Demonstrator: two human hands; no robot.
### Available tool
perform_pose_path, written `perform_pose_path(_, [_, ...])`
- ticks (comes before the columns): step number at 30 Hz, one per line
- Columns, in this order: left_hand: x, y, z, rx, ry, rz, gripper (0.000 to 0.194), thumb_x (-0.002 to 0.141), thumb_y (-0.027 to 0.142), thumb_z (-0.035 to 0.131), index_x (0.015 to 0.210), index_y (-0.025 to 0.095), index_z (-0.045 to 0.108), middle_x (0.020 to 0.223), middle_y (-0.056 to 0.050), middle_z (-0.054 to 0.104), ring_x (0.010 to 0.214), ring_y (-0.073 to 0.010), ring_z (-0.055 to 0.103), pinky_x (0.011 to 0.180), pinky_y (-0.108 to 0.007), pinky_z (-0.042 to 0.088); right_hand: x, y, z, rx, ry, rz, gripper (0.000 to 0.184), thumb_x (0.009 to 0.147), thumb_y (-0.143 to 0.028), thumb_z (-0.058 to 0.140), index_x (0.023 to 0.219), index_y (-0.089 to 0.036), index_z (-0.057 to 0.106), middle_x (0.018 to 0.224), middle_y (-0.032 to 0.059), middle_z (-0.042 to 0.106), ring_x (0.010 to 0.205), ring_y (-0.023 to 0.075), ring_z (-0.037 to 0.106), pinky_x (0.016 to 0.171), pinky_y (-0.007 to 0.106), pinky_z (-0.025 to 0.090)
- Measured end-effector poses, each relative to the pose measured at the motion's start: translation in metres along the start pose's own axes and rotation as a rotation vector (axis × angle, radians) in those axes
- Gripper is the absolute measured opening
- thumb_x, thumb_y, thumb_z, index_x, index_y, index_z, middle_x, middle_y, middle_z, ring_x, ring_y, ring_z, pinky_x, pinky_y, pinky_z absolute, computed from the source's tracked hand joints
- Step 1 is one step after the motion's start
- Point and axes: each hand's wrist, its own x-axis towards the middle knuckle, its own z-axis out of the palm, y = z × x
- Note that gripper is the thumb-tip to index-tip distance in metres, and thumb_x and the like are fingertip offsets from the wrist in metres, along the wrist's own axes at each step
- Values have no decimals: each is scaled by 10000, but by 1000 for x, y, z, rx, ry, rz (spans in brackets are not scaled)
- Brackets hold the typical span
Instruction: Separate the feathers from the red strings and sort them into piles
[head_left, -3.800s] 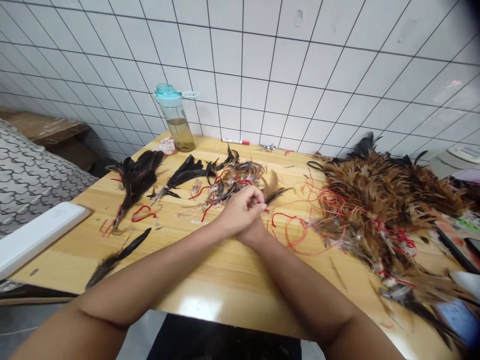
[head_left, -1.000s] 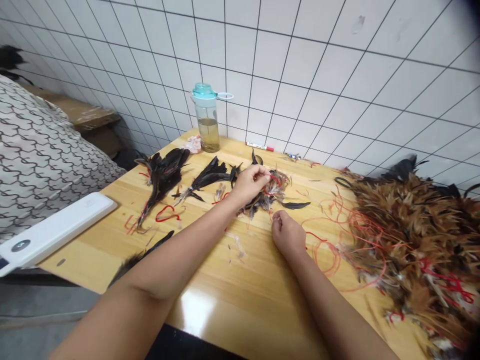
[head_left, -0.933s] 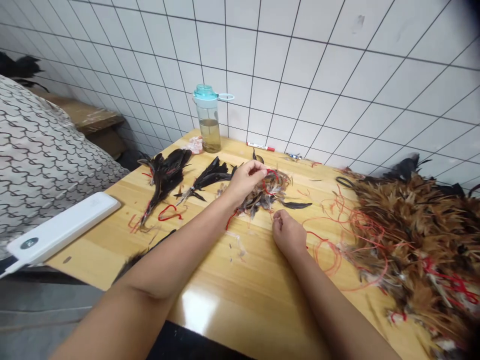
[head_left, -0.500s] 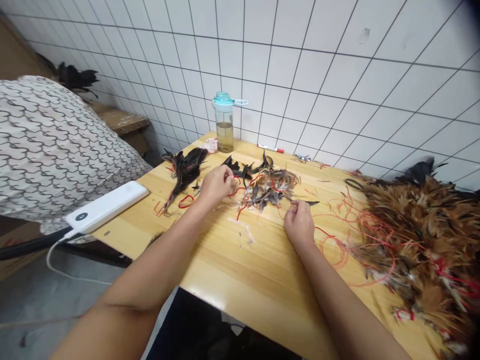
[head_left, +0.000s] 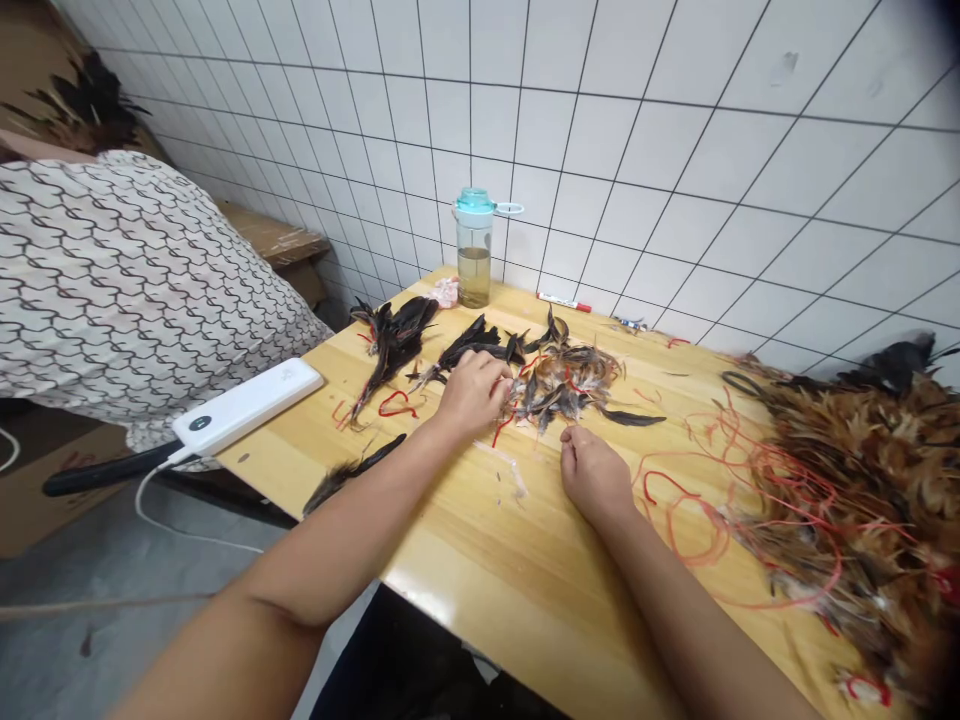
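Left hand [head_left: 474, 395]: fingers half-curled, any hold indiscernible — at left edge of mixed feather pile [head_left: 566, 385], nearer than right | Right hand [head_left: 598, 480]: fingers drawn in, contents indiscernible, on near side | Single dark feather [head_left: 634, 418]: right of pile, long axis roughly left–right
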Motion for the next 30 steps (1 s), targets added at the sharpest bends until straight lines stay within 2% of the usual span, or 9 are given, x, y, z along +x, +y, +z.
perform_pose_path(6, [0, 0, 6, 9, -201, -30, 161, 833, 306, 558, 899, 187, 645, 948, -70, 623, 941, -219, 532, 884, -367, 400, 0, -3, -1, -4, -26, -29, 187, 933, -215, 391, 967, -203, 574, 933, 59, 688, 865, 181, 610, 697, 283, 337])
perform_pose_path(9, [1, -2, 0, -15, -220, -77, 133, 832, 292, 547, 859, 188, 627, 931, -61, 639, 909, -217, 546, 846, -358, 409, 0, -2, 0, -2, -21, -41, 181, 936, -217, 389, 943, -207, 570, 912, 54, 686, 850, 180, 606, 690, 283, 331])
perform_pose_path(12, [1, -1, -5, 11, -214, -126, 186, 861, 339, 515, 808, 188, 611, 891, -64, 641, 874, -222, 550, 816, -360, 410, 0, -1, 1, 6, -7, -55, 183, 939, -217, 383, 924, -207, 565, 897, 48, 683, 845, 179, 602, 688, 280, 327])
perform_pose_path(15, [0, 2, -4, 19, -277, -99, 212, 851, 372, 537, 784, 186, 614, 860, -67, 635, 859, -225, 557, 819, -366, 411, 0, -2, 1, 9, -9, -53, 181, 941, -221, 383, 924, -208, 563, 892, 44, 680, 833, 177, 598, 677, 280, 321])
perform_pose_path(17, [-1, 3, -2, -2, -316, -60, 155, 832, 316, 557, 773, 186, 614, 839, -61, 633, 863, -222, 560, 823, -361, 410, 1, -2, 1, 8, -12, -55, 184, 942, -222, 380, 921, -208, 563, 883, 43, 678, 827, 176, 594, 674, 280, 319])
perform_pose_path(21, [0, 2, -3, -88, -272, -85, 139, 835, 221, 505, 729, 177, 584, 804, -49, 623, 825, -197, 551, 794, -338, 403, 1, -2, 1, 13, -9, -67, 184, 940, -217, 381, 918, -204, 563, 879, 46, 675, 825, 174, 590, 683, 278, 323])
perform_pose_path(25, [4, 2, -12, -279, -208, -213, 158, 843, 253, 487, 721, 169, 540, 772, -21, 599, 743, -151, 520, 700, -280, 388, 0, -1, 2, 11, -4, -73, 184, 942, -225, 383, 909, -205, 564, 872, 46, 678, 817, 176, 589, 673, 280, 319])
perform_pose_path(30, [4, 2, -18, -427, -216, -317, 165, 866, 292, 447, 767, 173, 504, 723, 15, 551, 665, -118, 462, 625, -242, 347, 0, -1, 2, 18, -3, -75, 182, 940, -225, 387, 906, -203, 564, 853, 47, 680, 803, 173, 590, 661, 275, 314])
